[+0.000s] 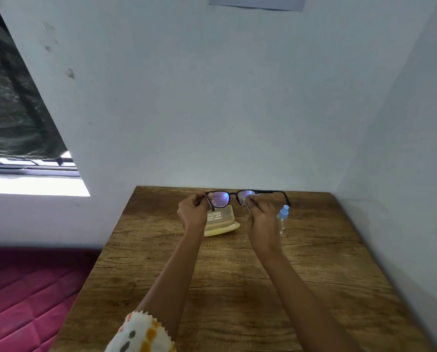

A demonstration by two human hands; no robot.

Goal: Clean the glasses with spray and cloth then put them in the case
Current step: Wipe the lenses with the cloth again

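Wiping glasses [221,198] above the case [226,228]: gripping them in left hand [193,212], pinching cloth [246,203] in right hand [260,221]; next, probably folding, casing.

Left hand [193,212] grips glasses [233,198]; right hand [261,219] seemingly wipes with cloth [246,201].

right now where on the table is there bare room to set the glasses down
Widest bare wood: near half of the table, from the case and spray bottle to the near edge, beside the forearms. Also a patch between bottle and right wall. Crowded: far middle, around case and bottle.
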